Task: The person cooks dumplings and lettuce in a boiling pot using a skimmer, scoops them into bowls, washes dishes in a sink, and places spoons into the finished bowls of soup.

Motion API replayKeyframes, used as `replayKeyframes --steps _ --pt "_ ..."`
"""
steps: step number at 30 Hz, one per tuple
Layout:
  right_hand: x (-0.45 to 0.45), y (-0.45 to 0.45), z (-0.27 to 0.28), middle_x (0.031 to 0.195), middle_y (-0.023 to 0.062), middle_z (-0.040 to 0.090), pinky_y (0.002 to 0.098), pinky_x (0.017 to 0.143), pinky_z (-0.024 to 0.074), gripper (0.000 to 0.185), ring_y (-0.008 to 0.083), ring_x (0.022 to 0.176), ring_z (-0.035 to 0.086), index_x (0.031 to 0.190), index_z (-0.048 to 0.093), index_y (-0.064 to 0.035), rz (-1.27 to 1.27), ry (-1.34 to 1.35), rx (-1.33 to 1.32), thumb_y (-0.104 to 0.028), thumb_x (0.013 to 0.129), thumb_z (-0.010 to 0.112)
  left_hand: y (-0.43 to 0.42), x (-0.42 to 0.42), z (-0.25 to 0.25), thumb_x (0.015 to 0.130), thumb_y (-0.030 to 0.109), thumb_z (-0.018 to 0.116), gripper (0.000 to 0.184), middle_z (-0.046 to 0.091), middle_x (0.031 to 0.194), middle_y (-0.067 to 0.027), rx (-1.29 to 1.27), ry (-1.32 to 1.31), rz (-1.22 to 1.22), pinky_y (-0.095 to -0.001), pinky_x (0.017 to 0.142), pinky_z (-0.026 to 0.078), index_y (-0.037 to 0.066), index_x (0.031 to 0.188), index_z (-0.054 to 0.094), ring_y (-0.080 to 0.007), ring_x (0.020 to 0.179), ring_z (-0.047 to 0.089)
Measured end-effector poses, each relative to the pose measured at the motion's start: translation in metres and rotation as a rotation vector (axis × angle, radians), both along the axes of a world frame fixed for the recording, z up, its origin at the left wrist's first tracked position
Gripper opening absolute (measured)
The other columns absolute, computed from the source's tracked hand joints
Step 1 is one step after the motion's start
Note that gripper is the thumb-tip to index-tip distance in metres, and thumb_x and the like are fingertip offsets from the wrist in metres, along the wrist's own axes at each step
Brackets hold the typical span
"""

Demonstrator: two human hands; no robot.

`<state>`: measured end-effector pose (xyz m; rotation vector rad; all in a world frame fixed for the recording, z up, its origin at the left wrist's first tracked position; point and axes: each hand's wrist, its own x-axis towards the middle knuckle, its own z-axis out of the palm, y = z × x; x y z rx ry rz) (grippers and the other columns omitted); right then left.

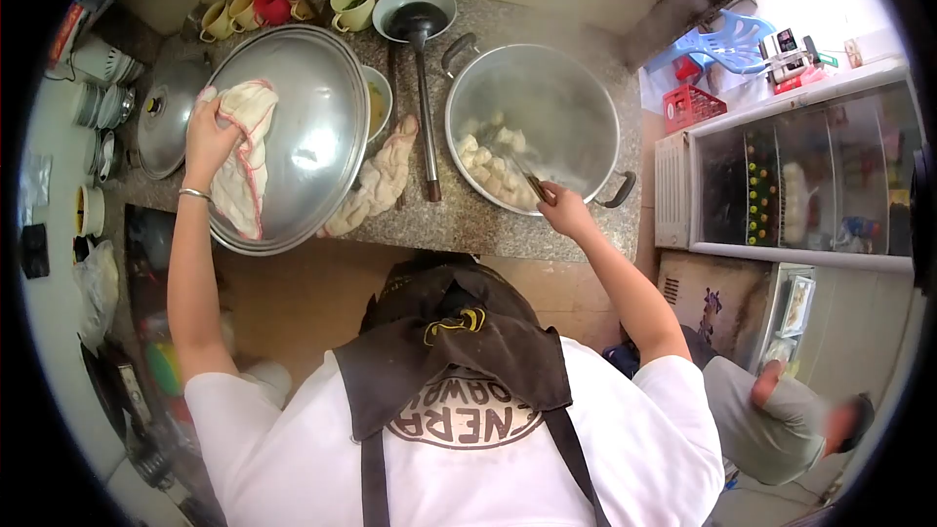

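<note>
While steam rises from a wide pot near the right end of the stone bench, a big metal lid takes up the left part, its lower rim reaching the front edge. Between lid and pot lie a crumpled rag and a long ladle, whose head sits in a bowl at the back. Open room is scant: a bare strip runs along the front edge, below the ladle and pot. At the back left, a wall stands close behind a row of cups. The pot's top is uncovered, with pale lumps gathered on its left side.

The left hand has its fingers closed on a red-edged cloth draped over the lid; what lies beneath the cloth is hidden. The right hand, at the pot's near rim, has its fingers closed around a utensil that slants in among the lumps.
</note>
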<state>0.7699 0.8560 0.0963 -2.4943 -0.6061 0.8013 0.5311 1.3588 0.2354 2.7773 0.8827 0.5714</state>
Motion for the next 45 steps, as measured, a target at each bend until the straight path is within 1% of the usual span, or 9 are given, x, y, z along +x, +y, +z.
replayKeyframes --steps 9,15,21,26,35,38,41,43,45 --pt "0.03 0.004 -0.028 0.086 0.0205 0.061 0.0445 0.074 0.0465 0.043 0.0364 0.082 0.058 0.114 0.053 -0.0135 -0.019 -0.362 -0.058 -0.018 0.071 0.051 -0.009 0.003 0.008 0.062 0.023 0.067 0.041 0.055 0.087 -0.0195 -0.041 -0.006 -0.024 -0.0375 0.075 0.042 -0.001 0.093 0.059 -0.0342 0.085 0.052" --pt "0.04 -0.024 -0.025 0.089 0.0218 0.06 0.0434 0.078 0.046 0.044 0.0374 0.085 0.057 0.114 0.053 -0.0113 -0.105 -0.287 -0.147 -0.017 0.07 0.052 -0.005 -0.003 0.005 0.062 0.023 0.067 0.04 0.055 0.085 -0.0186 -0.021 -0.013 -0.044 -0.0374 0.074 0.042 0.0 0.093 0.059 -0.0341 0.084 0.052" --pt "0.024 -0.045 0.009 0.082 0.0225 0.061 0.0425 0.075 0.0455 0.041 0.0385 0.083 0.058 0.11 0.055 -0.0045 -0.089 0.005 -0.081 -0.019 0.071 0.052 0.001 -0.01 -0.001 0.062 0.022 0.067 0.043 0.055 0.086 -0.017 -0.022 0.025 -0.017 -0.0364 0.074 0.042 0.001 0.098 0.059 -0.0321 0.083 0.052" --pt "0.007 -0.034 0.019 0.064 0.0101 0.057 0.0283 0.041 0.0426 0.03 0.0132 0.047 0.051 0.108 0.056 -0.003 -0.305 0.472 0.017 -0.013 0.079 0.05 0.003 -0.011 -0.006 0.062 0.023 0.067 0.043 0.054 0.087 -0.0166 -0.015 -0.003 -0.044 -0.0362 0.075 0.042 0.002 0.099 0.059 -0.0316 0.084 0.052" --pt "0.006 -0.023 -0.012 0.076 0.0108 0.058 0.0262 0.04 0.0395 0.038 0.0129 0.051 0.049 0.118 0.045 -0.0013 -0.593 0.944 0.364 -0.012 0.081 0.051 -0.005 -0.009 -0.002 0.065 0.022 0.064 0.044 0.055 0.095 -0.0164 0.01 0.028 -0.03 -0.0349 0.076 0.042 0.0 0.102 0.057 -0.0316 0.088 0.054" --pt "0.009 -0.018 -0.026 0.073 0.0092 0.058 0.0261 0.041 0.0395 0.038 0.0111 0.051 0.048 0.117 0.048 -0.0024 -0.578 0.847 0.437 -0.014 0.081 0.051 -0.015 -0.007 0.007 0.067 0.019 0.063 0.043 0.056 0.099 -0.0168 -0.018 0.083 0.001 -0.033 0.078 0.043 -0.002 0.103 0.055 -0.0309 0.09 0.055" --pt "0.019 -0.012 -0.041 0.075 0.0133 0.062 0.0321 0.05 0.0455 0.043 0.0207 0.058 0.056 0.117 0.05 -0.0035 -0.46 0.445 0.293 -0.017 0.077 0.055 -0.015 -0.007 0.006 0.065 0.023 0.064 0.044 0.055 0.093 -0.0157 -0.057 0.059 -0.008 -0.0351 0.076 0.043 0.0 0.102 0.056 -0.0314 0.087 0.054" --pt "0.027 -0.013 -0.05 0.081 0.0194 0.062 0.0397 0.065 0.0477 0.05 0.0335 0.074 0.06 0.118 0.05 -0.0052 -0.206 -0.093 0.165 -0.02 0.071 0.058 -0.013 -0.009 0.004 0.063 0.026 0.066 0.045 0.053 0.088 -0.015 -0.059 0.025 -0.018 -0.0373 0.073 0.043 0.002 0.1 0.057 -0.0324 0.084 0.053" --pt "0.029 -0.009 -0.037 0.088 0.0229 0.059 0.0444 0.075 0.0448 0.048 0.0398 0.086 0.055 0.115 0.051 -0.0058 -0.195 -0.152 0.104 -0.02 0.069 0.056 -0.011 -0.012 0.002 0.063 0.024 0.065 0.043 0.053 0.089 -0.0152 -0.056 0.019 -0.031 -0.0372 0.074 0.043 0.001 0.099 0.057 -0.0328 0.085 0.053"
